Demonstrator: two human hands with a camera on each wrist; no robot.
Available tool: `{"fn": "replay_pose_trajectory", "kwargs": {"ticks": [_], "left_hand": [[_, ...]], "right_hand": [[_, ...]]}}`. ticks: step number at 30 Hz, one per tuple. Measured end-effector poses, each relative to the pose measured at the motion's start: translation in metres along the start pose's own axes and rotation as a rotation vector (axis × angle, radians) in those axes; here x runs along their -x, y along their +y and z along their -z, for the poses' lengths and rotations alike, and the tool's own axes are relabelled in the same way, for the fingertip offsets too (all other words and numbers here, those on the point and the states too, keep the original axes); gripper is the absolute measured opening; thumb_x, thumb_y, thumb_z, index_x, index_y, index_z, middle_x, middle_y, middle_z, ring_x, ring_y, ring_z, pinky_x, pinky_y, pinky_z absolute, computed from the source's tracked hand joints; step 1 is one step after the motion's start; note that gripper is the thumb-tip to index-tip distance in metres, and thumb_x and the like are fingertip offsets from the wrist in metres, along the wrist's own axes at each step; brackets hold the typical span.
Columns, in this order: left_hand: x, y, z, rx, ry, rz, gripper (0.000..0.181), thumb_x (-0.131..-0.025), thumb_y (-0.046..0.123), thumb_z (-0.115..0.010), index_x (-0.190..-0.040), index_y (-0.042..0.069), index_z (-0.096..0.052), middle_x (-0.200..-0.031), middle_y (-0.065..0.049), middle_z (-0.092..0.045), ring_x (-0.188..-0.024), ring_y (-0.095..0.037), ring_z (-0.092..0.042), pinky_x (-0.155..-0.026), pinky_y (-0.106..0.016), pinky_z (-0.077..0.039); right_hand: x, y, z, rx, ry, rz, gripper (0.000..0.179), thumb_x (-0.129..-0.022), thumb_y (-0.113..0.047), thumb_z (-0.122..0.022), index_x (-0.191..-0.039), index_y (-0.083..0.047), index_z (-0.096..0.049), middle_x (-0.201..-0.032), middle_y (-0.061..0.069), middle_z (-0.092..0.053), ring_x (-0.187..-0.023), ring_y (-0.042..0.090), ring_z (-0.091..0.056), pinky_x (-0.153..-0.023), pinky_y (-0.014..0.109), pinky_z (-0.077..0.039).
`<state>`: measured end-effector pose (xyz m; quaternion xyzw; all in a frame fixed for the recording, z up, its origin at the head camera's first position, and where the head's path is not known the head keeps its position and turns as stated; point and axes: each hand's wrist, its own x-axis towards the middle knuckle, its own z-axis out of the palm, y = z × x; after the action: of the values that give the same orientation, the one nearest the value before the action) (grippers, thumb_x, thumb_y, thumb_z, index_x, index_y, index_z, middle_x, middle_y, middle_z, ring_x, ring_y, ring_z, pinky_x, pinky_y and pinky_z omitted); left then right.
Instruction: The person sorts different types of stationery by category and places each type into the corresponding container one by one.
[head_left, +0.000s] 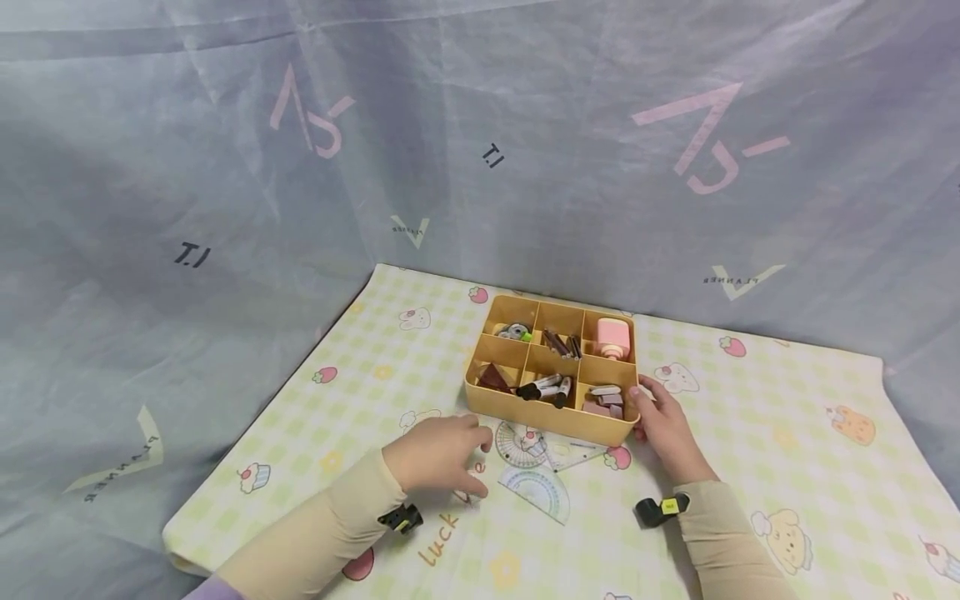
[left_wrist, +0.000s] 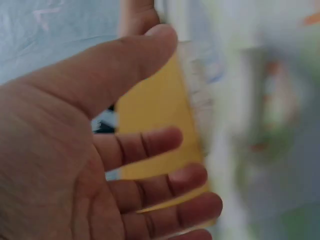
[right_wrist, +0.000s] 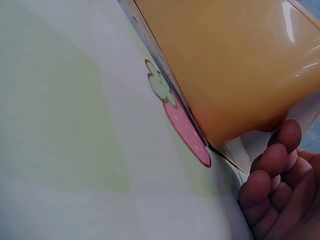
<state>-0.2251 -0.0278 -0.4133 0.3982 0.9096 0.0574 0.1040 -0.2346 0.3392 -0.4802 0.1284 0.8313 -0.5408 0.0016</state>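
Note:
A yellow six-compartment organizer box (head_left: 551, 418) stands near the middle of the table. My right hand (head_left: 666, 427) holds its front right corner, thumb at the rim and fingers curled against the side; in the right wrist view the fingertips (right_wrist: 272, 160) touch the box's lower edge. To the left of the box's front, my left hand (head_left: 438, 454) hovers with fingers apart and nothing in them. In the left wrist view its palm (left_wrist: 45, 160) is turned toward the camera. Clear plastic pieces lie before the box: a half-round protractor (head_left: 542, 493), a round protractor (head_left: 506, 443) and a set square (head_left: 573, 456).
Inside the box are a pink bottle (head_left: 613, 335), several black-and-white markers (head_left: 546, 388), dark sticks (head_left: 558, 344), a dark red triangular piece (head_left: 493, 378), pale blocks (head_left: 606, 402) and a grey-green item (head_left: 515, 332). A grey curtain (head_left: 450, 167) hangs behind the table.

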Motion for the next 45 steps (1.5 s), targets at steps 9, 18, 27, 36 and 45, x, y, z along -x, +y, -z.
{"fn": "replay_pose_trajectory", "kwargs": {"ticks": [9, 18, 27, 36, 45], "left_hand": [[0.002, 0.002, -0.031, 0.045, -0.026, 0.054, 0.033, -0.08, 0.033, -0.081, -0.091, 0.022, -0.051, -0.08, 0.007, -0.047, -0.063, -0.009, -0.045, -0.056, -0.027, -0.04], [-0.011, 0.01, -0.002, 0.071, 0.003, 0.0, 0.038, -0.082, 0.033, -0.082, -0.109, 0.019, -0.058, -0.091, 0.009, -0.052, -0.074, -0.008, -0.052, -0.066, -0.026, -0.047], [-0.035, 0.043, 0.04, 0.079, 0.064, -0.097, 0.043, -0.087, 0.032, -0.08, -0.12, 0.015, -0.058, -0.108, 0.003, -0.058, -0.083, -0.007, -0.054, -0.073, -0.022, -0.048], [-0.087, 0.079, 0.064, 0.086, 0.176, -0.191, 0.036, -0.091, 0.024, -0.075, -0.119, 0.013, -0.057, -0.109, 0.003, -0.055, -0.093, -0.009, -0.053, -0.08, -0.018, -0.046], [-0.142, 0.092, 0.048, 0.013, 0.216, -0.168, 0.036, -0.093, 0.032, -0.075, -0.118, 0.014, -0.057, -0.107, 0.005, -0.056, -0.094, -0.008, -0.055, -0.086, -0.02, -0.045]], "right_hand": [[0.002, 0.001, -0.002, -0.014, 0.004, -0.001, 0.065, -0.107, -0.049, -0.041, -0.159, -0.011, -0.029, -0.09, 0.012, -0.056, -0.071, 0.021, -0.054, -0.063, 0.03, -0.049], [0.002, -0.002, -0.001, -0.001, 0.008, 0.002, 0.066, -0.107, -0.05, -0.04, -0.159, -0.012, -0.028, -0.088, 0.011, -0.056, -0.071, 0.021, -0.054, -0.063, 0.031, -0.049], [0.001, -0.001, -0.001, -0.01, 0.0, 0.008, 0.067, -0.106, -0.052, -0.041, -0.159, -0.012, -0.029, -0.096, 0.014, -0.058, -0.072, 0.02, -0.054, -0.063, 0.031, -0.048], [-0.001, 0.003, 0.0, -0.028, -0.004, 0.024, 0.065, -0.107, -0.049, -0.043, -0.157, -0.01, -0.03, -0.096, 0.015, -0.059, -0.071, 0.02, -0.055, -0.062, 0.03, -0.049], [-0.003, 0.004, 0.002, -0.029, -0.014, 0.025, 0.068, -0.106, -0.053, -0.043, -0.158, -0.012, -0.03, -0.104, 0.018, -0.061, -0.073, 0.019, -0.056, -0.064, 0.029, -0.049]]}}
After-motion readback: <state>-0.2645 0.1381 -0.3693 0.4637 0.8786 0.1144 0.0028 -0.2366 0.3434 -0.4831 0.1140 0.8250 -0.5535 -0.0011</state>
